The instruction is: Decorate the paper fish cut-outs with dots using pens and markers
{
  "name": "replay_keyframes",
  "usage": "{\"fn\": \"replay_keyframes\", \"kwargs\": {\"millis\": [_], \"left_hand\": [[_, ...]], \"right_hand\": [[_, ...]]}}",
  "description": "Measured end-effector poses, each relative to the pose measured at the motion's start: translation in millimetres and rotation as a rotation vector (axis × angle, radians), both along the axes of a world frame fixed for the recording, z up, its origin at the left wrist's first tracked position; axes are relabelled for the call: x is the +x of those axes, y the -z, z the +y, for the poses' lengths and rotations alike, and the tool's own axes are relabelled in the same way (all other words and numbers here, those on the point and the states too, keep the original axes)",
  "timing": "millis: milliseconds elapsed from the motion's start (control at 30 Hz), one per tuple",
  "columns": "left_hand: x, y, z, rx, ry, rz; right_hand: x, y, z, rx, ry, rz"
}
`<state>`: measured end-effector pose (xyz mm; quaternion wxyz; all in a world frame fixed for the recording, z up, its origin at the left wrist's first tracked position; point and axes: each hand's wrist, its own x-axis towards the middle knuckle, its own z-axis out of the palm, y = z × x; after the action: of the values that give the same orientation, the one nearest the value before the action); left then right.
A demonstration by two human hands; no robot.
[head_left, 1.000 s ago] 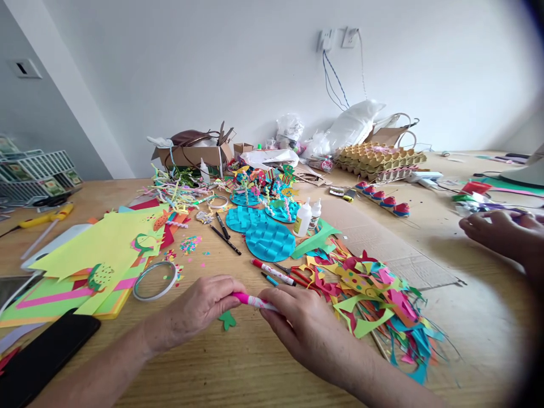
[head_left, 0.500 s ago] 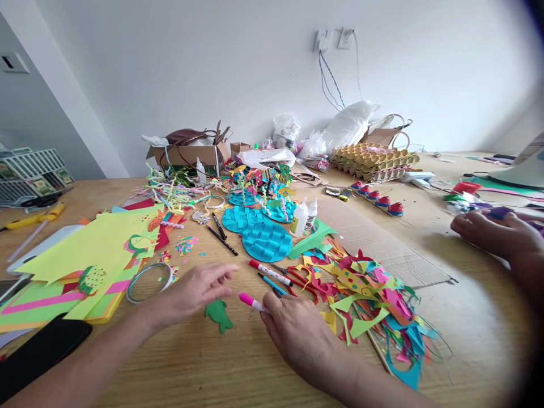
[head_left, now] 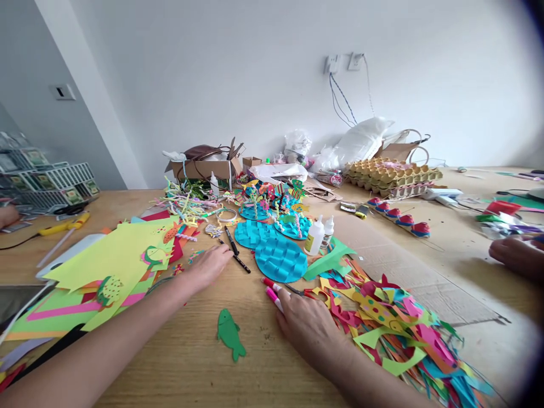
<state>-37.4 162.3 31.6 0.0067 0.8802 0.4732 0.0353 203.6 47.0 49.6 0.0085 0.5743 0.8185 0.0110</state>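
Observation:
My left hand [head_left: 210,265] reaches over the wood beside two black pens [head_left: 232,241], its fingertips close together at the pens; whether it grips one is hidden. My right hand [head_left: 304,323] lies at the pink marker [head_left: 274,298] and a red-capped marker [head_left: 269,283], fingers bent over them. A green paper fish [head_left: 230,334] lies flat on the table between my forearms. Just beyond the hands is a round woven blue paper piece [head_left: 280,258]. Two white glue bottles [head_left: 314,236] stand to its right.
Paper scraps [head_left: 395,323] and red-handled scissors [head_left: 309,293] lie at right, near a cardboard sheet [head_left: 382,249]. Yellow paper sheets [head_left: 114,243] are stacked at left. Another person's hand [head_left: 516,255] is at the right edge. Egg trays [head_left: 391,173] stand behind.
My left hand has moved forward to the black pens. The pink marker in my right hand now lies beside the red-capped one. The view has shifted, and the green fish shows fully.

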Motion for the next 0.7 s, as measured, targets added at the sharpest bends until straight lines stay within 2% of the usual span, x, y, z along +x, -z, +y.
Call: {"fn": "replay_keyframes", "kwargs": {"millis": [133,267,367,433,533,600,700], "left_hand": [[17.2,3.9,8.6,0.03,0.085,0.09],[22.7,5.4,18.1,0.046,0.165,0.126],[22.6,1.1,22.1,0.062,0.217,0.122],[21.1,-7.1,18.6,0.079,0.245,0.096],[19.8,-26.2,-3.8,0.111,0.285,0.013],[22.6,-40.0,-30.4,0.14,0.302,-0.077],[33.1,-56.3,-77.1,0.148,0.32,-0.245]], "right_hand": [[4.0,-1.9,-3.3,0.001,-0.032,0.03],[8.1,0.4,-7.0,-0.01,-0.051,0.053],[10.5,3.5,-7.6,0.022,-0.088,0.071],[12.6,4.9,-7.6,0.047,-0.109,0.108],[16.2,3.7,-9.6,0.097,-0.132,0.298],[17.4,0.1,-14.1,0.103,-0.149,0.542],[14.3,-8.4,-25.6,-0.032,-0.17,0.993]]}}
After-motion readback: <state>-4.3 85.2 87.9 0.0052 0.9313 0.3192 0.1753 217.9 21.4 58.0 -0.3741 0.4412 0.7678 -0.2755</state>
